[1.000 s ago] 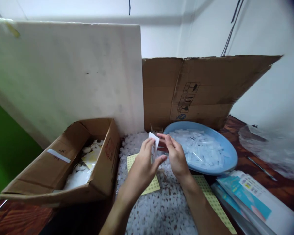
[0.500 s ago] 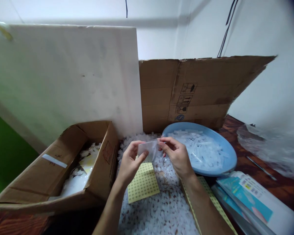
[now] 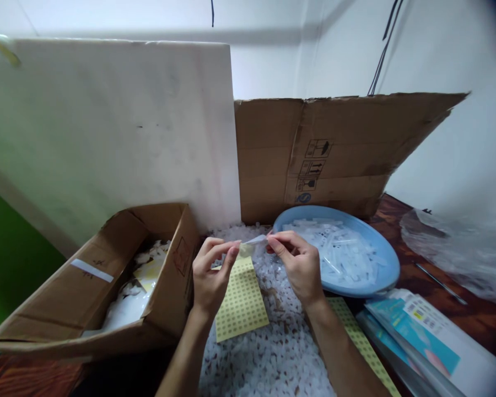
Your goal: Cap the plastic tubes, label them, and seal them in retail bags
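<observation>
While thin clear plastic piece [image 3: 254, 241] is pinched at opposite ends by left hand [image 3: 211, 273] and right hand [image 3: 301, 264], long axis is held crosswise between fingertips, neither hand nearer.

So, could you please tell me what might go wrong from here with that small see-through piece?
The small see-through piece, pinched by the left grip and right grip, could slip and be hard to spot among the pale bits below. The right grip appears close to the blue basin, so a knock might spill its contents. The yellow dotted sheet seems loose, so a wrist could drag it.
</observation>
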